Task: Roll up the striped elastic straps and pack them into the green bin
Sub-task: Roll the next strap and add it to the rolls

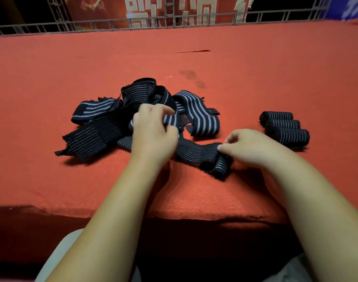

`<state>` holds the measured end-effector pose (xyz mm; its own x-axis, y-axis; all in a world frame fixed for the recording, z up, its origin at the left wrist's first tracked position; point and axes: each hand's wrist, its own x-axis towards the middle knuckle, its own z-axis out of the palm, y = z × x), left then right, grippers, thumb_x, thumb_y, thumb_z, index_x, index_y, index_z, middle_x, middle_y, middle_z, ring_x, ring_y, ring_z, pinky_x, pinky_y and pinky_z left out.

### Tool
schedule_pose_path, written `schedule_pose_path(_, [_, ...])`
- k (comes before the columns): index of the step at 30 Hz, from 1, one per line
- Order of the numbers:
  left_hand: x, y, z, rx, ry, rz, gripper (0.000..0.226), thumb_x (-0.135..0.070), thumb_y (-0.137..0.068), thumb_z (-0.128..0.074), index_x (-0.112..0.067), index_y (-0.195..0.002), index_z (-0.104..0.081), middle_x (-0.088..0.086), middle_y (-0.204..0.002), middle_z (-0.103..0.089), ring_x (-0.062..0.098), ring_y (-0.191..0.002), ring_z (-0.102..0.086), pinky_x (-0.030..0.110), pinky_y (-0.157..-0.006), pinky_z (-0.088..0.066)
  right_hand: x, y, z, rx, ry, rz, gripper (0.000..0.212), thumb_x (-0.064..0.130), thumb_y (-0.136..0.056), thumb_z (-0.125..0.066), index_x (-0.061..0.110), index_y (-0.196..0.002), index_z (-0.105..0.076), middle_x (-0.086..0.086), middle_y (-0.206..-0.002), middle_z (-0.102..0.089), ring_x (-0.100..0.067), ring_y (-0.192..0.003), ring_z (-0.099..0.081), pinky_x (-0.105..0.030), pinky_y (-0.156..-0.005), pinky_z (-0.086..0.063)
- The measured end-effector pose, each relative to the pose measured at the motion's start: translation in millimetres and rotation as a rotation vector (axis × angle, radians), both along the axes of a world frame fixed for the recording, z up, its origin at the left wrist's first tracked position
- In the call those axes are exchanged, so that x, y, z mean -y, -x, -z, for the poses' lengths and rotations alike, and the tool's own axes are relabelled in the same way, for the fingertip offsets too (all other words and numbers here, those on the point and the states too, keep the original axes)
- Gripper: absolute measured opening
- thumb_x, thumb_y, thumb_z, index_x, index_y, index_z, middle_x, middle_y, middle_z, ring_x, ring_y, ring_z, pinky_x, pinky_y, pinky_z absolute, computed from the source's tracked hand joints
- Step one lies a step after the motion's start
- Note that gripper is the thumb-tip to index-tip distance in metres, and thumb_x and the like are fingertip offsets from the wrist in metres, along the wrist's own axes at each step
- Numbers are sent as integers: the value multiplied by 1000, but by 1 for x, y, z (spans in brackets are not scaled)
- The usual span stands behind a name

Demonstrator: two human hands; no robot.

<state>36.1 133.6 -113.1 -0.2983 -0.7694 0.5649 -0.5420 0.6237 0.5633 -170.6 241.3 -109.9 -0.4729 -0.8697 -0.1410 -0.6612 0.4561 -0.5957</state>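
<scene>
Both hands busy among the straps. With the left hand (pixel 153 135), grips a bunched stretch of striped strap (pixel 170 119) at the near edge of the heap, fingers curled and thumb bent over the top. With the right hand (pixel 249 147), pinches the started roll (pixel 221 164), thumb and forefinger closed on its outer turn, other fingers curled in behind. Between the two hands, a flat run of dark strap (pixel 196 152) with thin pale lines, leading from the roll across the counter (pixel 255 68) and passing under the left hand.

Behind and left of the left hand, a loose heap (pixel 104 123) of unrolled straps, dark with pale stripes, tangled and overlapping. Among them, a wider-striped strap (pixel 198 115) looping out on the heap's right side and a flat frayed end (pixel 72 147) reaching toward the near left. Right of the right hand and apart from it, three finished rolls (pixel 284 127) side by side, touching, lying on their sides on the counter.

Under everything, red felt-like cloth, with a dark smudge (pixel 192 78) beyond the heap and a thin slit (pixel 194 51) farther back. Along the far edge, a low grey wire rail (pixel 174 20). Past it, a red banner (pixel 104 9) with large pale characters. At the bottom corners, pale trouser fabric (pixel 58 257) below the forearms.
</scene>
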Motion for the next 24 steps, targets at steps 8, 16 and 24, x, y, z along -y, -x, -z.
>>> schedule_pose_path(8, [-16, 22, 26, 467, -128, 458, 47, -33, -85, -80, -35, -131, -69, -13, -122, -64, 18, -118, -51, 41, -110, -45, -10, 15, 11, 12, 41, -19, 31, 49, -93, -79, 19, -89, -72, 6, -74, -72, -14, -65, -63, -31, -64, -48])
schedule_pose_path(16, [-10, 28, 24, 309, -158, 510, 37, -16, -90, -77, -38, -119, -77, -15, -108, -73, 2, -104, -66, 32, -99, -53, -10, 28, 18, 87, 43, -126, 24, 43, -97, -76, 20, -89, -77, 8, -68, -70, -11, -65, -60, -32, -69, -46])
schedule_pose_path(24, [1, 19, 11, 131, -191, 159, 43, -11, -88, -62, -42, -111, -79, -13, -79, -65, 10, -71, -62, 37, -78, -59, -12, 37, 18, 308, 158, -36, 16, 18, -97, -71, 18, -81, -68, -3, -70, -65, -17, -59, -60, -40, -58, -55])
